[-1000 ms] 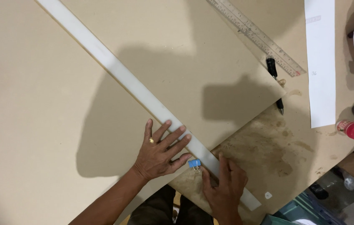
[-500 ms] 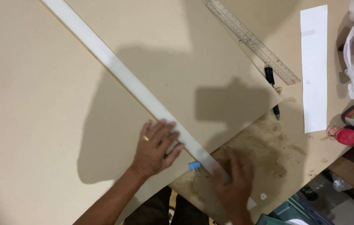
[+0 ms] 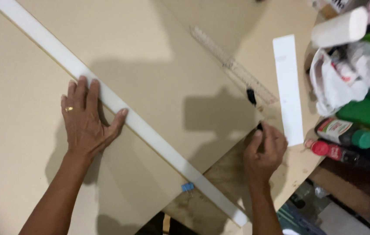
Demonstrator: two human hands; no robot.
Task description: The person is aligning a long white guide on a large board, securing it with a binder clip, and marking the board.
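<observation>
A long white strip (image 3: 150,130) lies diagonally across a large tan board (image 3: 159,56). My left hand (image 3: 87,119), with a ring on one finger, presses flat on the strip and board, fingers spread. My right hand (image 3: 265,152) rests at the board's right edge with its fingers closed around a black pen (image 3: 260,127), only the tip showing. A small blue clip (image 3: 187,187) grips the board's edge beside the strip. A clear ruler (image 3: 233,65) lies diagonally further up, and a small black object (image 3: 251,96) sits beside it.
A short white strip (image 3: 288,89) lies on the stained worktop (image 3: 226,178). At the right edge stand a red-capped bottle (image 3: 331,150), a green-capped bottle (image 3: 346,132), a green container (image 3: 368,114), a white plastic bag (image 3: 335,82) and a white roll (image 3: 339,27).
My left hand slid up along the white strip, away from the blue clip. My right hand left the strip's lower end, moved right to the board's edge and closed on the black pen.
</observation>
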